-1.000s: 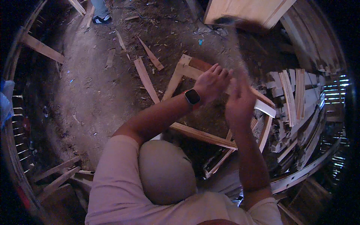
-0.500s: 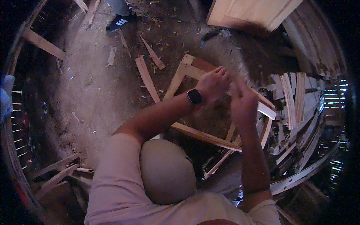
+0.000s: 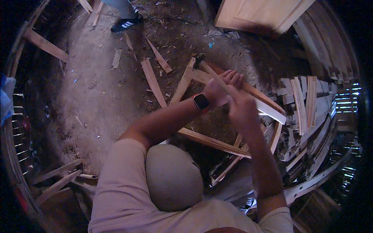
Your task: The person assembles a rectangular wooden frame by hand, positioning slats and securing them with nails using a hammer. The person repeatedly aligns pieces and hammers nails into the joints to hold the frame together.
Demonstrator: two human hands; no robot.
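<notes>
A hammer (image 3: 215, 75) with a pale wooden handle is held in my right hand (image 3: 243, 106), its fingers closed round the handle's lower part. The dark hammer head is at the far left corner of a wooden frame (image 3: 210, 142); whether it touches the wood I cannot tell. My left hand (image 3: 222, 86), with a watch on the wrist, has its fingers curled over the frame's far rail, close beside the handle. A reddish board (image 3: 254, 93) runs along that far side. Both forearms hide parts of the frame.
Loose wood offcuts (image 3: 152, 81) lie on the dirt floor left of the frame. Stacked planks (image 3: 307, 105) stand at the right, a panelled door (image 3: 260, 15) at the far right. Another person's shoe (image 3: 127, 24) is at the far left. A rounded tan shape (image 3: 173, 176) is close below.
The hammer, a blur before, has come down to the frame's far left corner. My right hand has moved left and slightly nearer. My left hand stays at the far rail.
</notes>
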